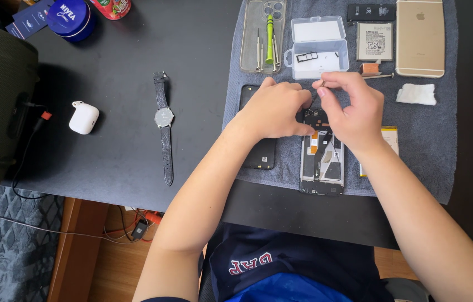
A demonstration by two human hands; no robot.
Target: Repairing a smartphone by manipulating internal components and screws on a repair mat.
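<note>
An opened phone (321, 162) with its back off lies on a grey towel (415, 145), its circuit boards and cables exposed. My left hand (274, 109) rests on the phone's top end, fingers curled against it. My right hand (351, 106) hovers over the same end and pinches a thin tool whose tip shows between the fingers. The black back cover (261, 154) lies under my left wrist, to the left of the phone.
On the towel: a clear case (263, 36) with small screwdrivers and a green tool, a clear plastic box (317, 47), two batteries (374, 40), a gold phone (419, 36), a white cloth (416, 94). On the black table (124, 128): a wristwatch (163, 126), white earbud case (84, 117), blue tin (71, 18).
</note>
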